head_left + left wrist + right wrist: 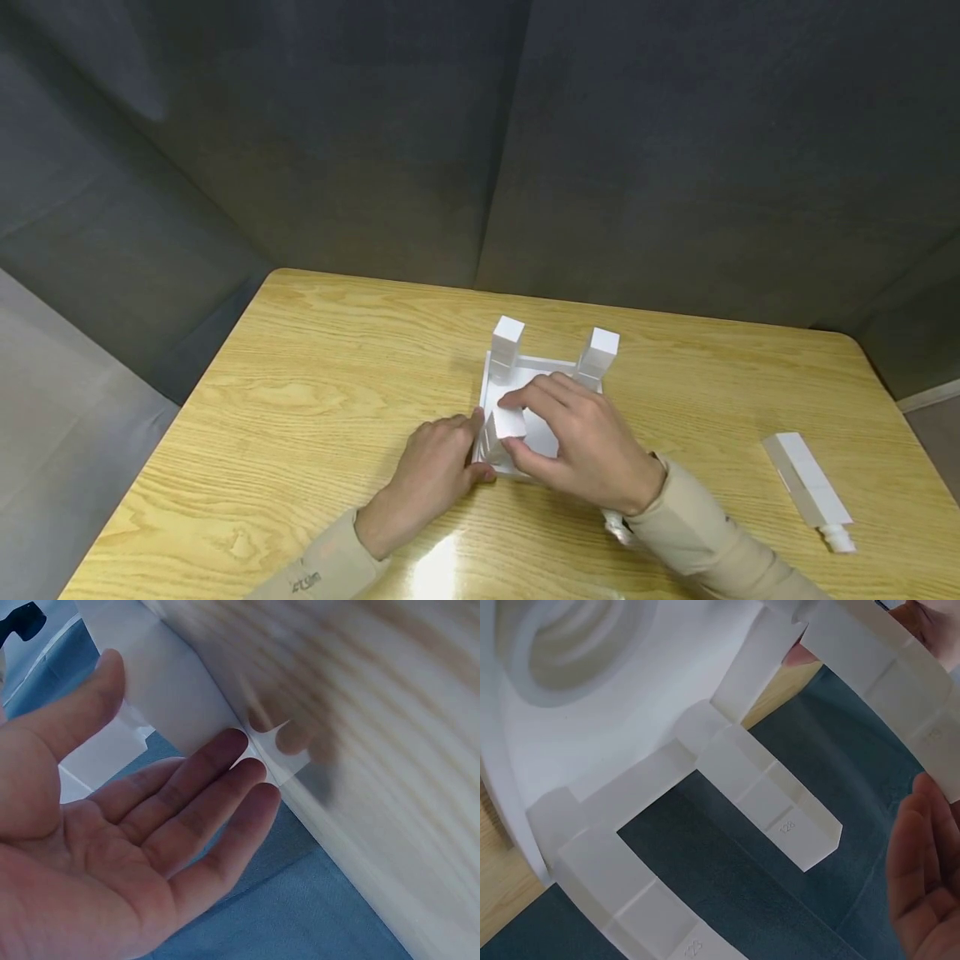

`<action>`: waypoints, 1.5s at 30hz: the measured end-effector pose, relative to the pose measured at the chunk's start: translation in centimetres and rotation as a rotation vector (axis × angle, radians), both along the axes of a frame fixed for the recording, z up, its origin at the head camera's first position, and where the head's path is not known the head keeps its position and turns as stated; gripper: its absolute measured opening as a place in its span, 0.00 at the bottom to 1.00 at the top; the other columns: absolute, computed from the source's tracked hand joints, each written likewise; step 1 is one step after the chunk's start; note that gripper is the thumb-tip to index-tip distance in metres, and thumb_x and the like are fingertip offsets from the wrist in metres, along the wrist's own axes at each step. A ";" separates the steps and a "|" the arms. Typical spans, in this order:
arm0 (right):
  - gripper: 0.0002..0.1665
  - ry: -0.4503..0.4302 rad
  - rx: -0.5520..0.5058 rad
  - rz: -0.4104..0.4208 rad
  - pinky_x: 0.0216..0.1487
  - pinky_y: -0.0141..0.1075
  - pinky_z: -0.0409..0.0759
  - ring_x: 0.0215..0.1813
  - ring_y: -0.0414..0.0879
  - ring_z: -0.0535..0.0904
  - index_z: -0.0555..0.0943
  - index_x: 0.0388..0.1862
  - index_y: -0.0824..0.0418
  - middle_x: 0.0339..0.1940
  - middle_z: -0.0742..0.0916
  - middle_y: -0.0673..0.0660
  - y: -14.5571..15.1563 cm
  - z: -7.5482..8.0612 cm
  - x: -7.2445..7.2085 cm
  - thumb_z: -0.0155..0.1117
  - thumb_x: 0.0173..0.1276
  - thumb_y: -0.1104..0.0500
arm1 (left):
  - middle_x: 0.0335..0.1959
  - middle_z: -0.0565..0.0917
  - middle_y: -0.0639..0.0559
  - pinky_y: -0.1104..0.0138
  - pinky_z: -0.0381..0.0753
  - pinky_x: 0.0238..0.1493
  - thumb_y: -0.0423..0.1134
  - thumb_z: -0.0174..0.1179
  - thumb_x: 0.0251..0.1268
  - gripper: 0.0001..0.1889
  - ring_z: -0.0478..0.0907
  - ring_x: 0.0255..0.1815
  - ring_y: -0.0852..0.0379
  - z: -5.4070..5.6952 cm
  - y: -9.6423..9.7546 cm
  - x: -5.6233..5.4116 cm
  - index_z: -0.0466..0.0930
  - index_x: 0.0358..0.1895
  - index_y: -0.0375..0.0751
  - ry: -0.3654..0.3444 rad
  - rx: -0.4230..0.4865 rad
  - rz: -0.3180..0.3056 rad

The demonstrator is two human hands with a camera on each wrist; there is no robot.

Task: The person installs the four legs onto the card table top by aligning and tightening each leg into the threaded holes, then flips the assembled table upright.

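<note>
A white square panel [536,442] with a raised rim lies on the table, with blocky white legs standing up from its corners. My right hand [581,437] pinches the top of the near-left leg [504,423] between thumb and fingers. In the right wrist view, the right hand [926,877] is at the end of that leg [900,682]. Two more legs, the far-left leg [505,346] and far-right leg [598,354], stand upright. My left hand [438,458] rests against the panel's near-left corner; the left wrist view shows its fingers [225,832] extended at the panel's edge.
A loose white leg [808,487] with a threaded end lies on the wooden table [337,358] to the right. Under my right forearm, a white threaded end [617,525] pokes out. A ringed socket [581,645] shows on the panel. Dark curtains [480,150] hang behind the table.
</note>
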State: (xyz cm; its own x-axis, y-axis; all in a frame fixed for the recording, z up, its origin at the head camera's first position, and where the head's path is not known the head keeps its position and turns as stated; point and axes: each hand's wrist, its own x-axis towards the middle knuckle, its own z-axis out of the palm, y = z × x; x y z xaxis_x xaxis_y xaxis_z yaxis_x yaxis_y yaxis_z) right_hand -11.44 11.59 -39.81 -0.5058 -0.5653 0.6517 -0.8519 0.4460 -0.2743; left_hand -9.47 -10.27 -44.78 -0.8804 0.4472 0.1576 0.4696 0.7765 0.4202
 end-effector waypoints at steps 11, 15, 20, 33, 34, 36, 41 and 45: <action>0.18 0.034 0.015 0.013 0.38 0.41 0.82 0.39 0.43 0.80 0.91 0.55 0.55 0.38 0.85 0.47 0.1 -0.2 0.1 0.64 0.84 0.45 | 0.47 0.91 0.34 0.46 0.89 0.51 0.42 0.85 0.53 0.41 0.90 0.46 0.40 0.0 0.0 0.1 0.80 0.65 0.18 0.021 0.015 -0.012; 0.19 0.049 0.034 0.014 0.36 0.40 0.82 0.39 0.44 0.79 0.89 0.57 0.57 0.39 0.86 0.47 0.2 -0.2 0.1 0.69 0.69 0.57 | 0.48 0.91 0.34 0.46 0.89 0.51 0.42 0.85 0.53 0.41 0.90 0.46 0.40 0.0 0.0 0.1 0.80 0.65 0.18 0.022 0.014 -0.010; 0.23 0.059 0.034 0.010 0.34 0.38 0.81 0.38 0.43 0.79 0.88 0.56 0.57 0.39 0.87 0.47 0.2 -0.2 0.1 0.68 0.61 0.60 | 0.44 0.91 0.36 0.49 0.89 0.48 0.43 0.85 0.52 0.41 0.90 0.43 0.42 -0.1 0.1 0.1 0.80 0.65 0.19 0.023 0.002 -0.003; 0.15 0.007 0.006 -0.026 0.39 0.44 0.86 0.42 0.45 0.84 0.86 0.49 0.56 0.41 0.88 0.47 -0.1 -0.3 0.1 0.74 0.63 0.56 | 0.43 0.91 0.37 0.50 0.89 0.47 0.44 0.85 0.53 0.41 0.90 0.42 0.43 0.0 0.1 0.0 0.80 0.65 0.19 0.024 -0.024 0.001; 0.15 0.001 0.004 -0.028 0.39 0.44 0.86 0.42 0.45 0.85 0.86 0.49 0.56 0.42 0.89 0.47 -0.1 -0.3 0.1 0.74 0.63 0.56 | 0.43 0.91 0.37 0.51 0.89 0.47 0.44 0.85 0.53 0.41 0.90 0.42 0.43 -0.1 0.1 0.0 0.80 0.65 0.19 0.025 -0.024 0.001; 0.15 -0.012 0.001 -0.032 0.40 0.44 0.87 0.42 0.45 0.86 0.86 0.47 0.57 0.42 0.90 0.48 -0.1 -0.3 0.2 0.75 0.63 0.56 | 0.42 0.91 0.37 0.51 0.88 0.46 0.44 0.85 0.53 0.41 0.90 0.42 0.43 -0.1 0.1 0.0 0.80 0.65 0.19 0.024 -0.022 0.001; 0.13 -0.023 -0.010 -0.030 0.39 0.41 0.87 0.40 0.43 0.85 0.86 0.48 0.57 0.40 0.89 0.47 -0.2 -0.4 0.3 0.74 0.71 0.52 | 0.40 0.90 0.38 0.50 0.88 0.46 0.44 0.85 0.53 0.41 0.90 0.42 0.43 -0.1 0.1 0.1 0.80 0.65 0.19 0.020 -0.014 0.003; 0.17 0.029 -0.012 -0.002 0.34 0.38 0.84 0.36 0.41 0.81 0.88 0.55 0.54 0.37 0.86 0.46 -0.3 -0.5 0.2 0.65 0.84 0.44 | 0.41 0.91 0.38 0.49 0.89 0.48 0.42 0.85 0.52 0.42 0.90 0.42 0.43 0.0 0.0 0.1 0.80 0.65 0.18 0.019 0.008 -0.008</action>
